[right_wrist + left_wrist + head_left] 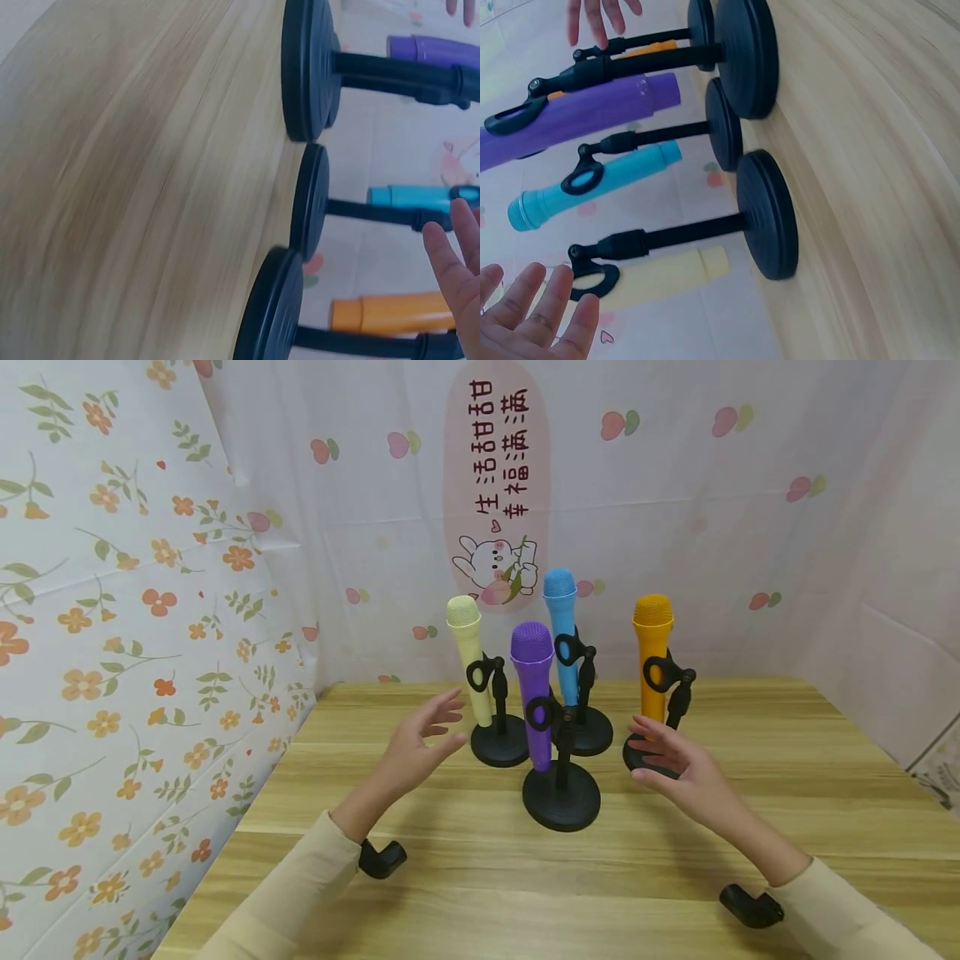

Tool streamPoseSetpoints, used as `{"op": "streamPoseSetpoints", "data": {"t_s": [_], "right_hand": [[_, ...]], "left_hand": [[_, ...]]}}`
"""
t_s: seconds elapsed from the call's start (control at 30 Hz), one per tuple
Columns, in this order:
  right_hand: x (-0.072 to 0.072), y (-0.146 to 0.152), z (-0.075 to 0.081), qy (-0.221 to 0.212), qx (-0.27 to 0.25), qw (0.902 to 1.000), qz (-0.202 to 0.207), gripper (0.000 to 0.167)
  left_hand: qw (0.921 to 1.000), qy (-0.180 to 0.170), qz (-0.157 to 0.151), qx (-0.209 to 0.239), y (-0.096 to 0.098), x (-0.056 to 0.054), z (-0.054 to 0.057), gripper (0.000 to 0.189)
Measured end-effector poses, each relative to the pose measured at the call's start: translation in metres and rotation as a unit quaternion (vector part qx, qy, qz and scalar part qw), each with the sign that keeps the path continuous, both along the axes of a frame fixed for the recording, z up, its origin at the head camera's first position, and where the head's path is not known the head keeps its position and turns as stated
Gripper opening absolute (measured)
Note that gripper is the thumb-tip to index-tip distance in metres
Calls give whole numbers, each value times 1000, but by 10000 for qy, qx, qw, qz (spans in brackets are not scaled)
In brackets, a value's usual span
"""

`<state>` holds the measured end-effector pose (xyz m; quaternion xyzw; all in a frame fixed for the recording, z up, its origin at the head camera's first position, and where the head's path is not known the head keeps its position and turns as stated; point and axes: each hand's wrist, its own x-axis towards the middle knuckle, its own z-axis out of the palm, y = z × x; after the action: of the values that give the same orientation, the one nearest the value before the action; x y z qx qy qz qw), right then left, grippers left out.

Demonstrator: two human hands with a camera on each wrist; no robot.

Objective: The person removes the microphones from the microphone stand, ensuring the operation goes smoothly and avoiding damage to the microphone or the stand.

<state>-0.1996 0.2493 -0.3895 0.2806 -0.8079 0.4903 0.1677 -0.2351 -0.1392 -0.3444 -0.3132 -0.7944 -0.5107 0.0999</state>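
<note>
Microphones in yellow [471, 652], purple [534, 693], blue [562, 627] and orange [652, 652] stand tilted in clips on black round-based stands. The purple one's stand [561, 797] is closest to me. My left hand [423, 743] hovers left of the yellow microphone's stand [501, 742], fingers spread loosely and holding nothing. On the other side, my right hand [686, 772] is in front of the orange microphone's stand, hiding part of its base [633, 752]. In the right wrist view its fingers [446, 262] look extended; whether they touch the stand I cannot tell.
The wooden table [480, 893] carries all the stands near its back edge. Behind it hangs a printed white curtain [360, 527] with a rabbit picture, and a flowered cloth [135, 652] hangs at the left. Black wrist pieces [382, 860] stick out below both sleeves.
</note>
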Motion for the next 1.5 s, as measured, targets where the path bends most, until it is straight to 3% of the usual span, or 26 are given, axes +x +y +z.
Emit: {"op": "streamPoseSetpoints", "data": {"t_s": [0.57,1.0,1.23,1.5], "right_hand": [[-11,-38,0,-520,-467,9969,352,59],[-21,-62,3,-979,-1065,9887,384,56],[-24,-74,3,-1323,-1219,9835,171,55],[-27,-83,1,-1935,-1392,9710,-200,58]], "left_hand": [[9947,-438,-391,843,36,-5,16,63],[9882,-563,-317,1392,60,-9,22,60],[9822,-680,-205,1737,70,-13,23,55],[9744,-941,-241,2028,84,-17,23,53]]}}
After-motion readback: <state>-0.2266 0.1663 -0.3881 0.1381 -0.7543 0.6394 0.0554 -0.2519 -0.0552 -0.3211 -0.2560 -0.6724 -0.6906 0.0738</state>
